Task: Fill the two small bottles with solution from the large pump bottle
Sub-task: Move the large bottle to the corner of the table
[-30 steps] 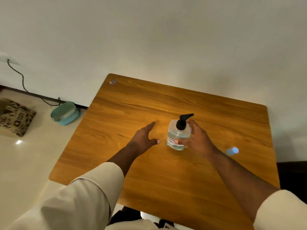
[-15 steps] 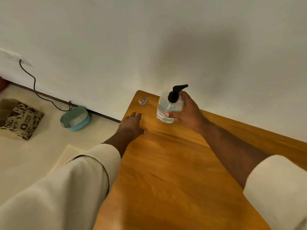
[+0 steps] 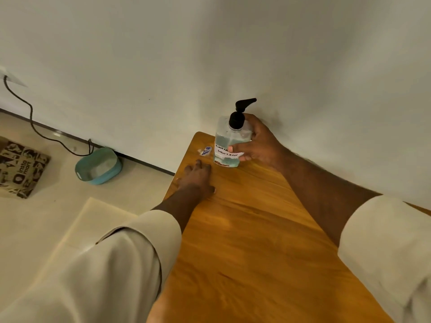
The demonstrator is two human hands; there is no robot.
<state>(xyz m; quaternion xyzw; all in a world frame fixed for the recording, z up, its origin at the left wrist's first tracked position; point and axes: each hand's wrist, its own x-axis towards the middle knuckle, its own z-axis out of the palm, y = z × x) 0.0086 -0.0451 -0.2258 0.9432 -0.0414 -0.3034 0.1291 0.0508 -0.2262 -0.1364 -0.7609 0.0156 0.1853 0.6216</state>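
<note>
Right hand (image 3: 261, 143) around pump bottle (image 3: 229, 145)

Black pump (image 3: 242, 108) — teal basin (image 3: 99, 166)

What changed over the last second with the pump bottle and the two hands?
The right hand carried the pump bottle from mid-table to the far left corner of the table, beside the small sticker. The left hand slid the same way, flat on the wood near the left edge. The grip on the bottle stayed; no small bottles are in view.
</note>
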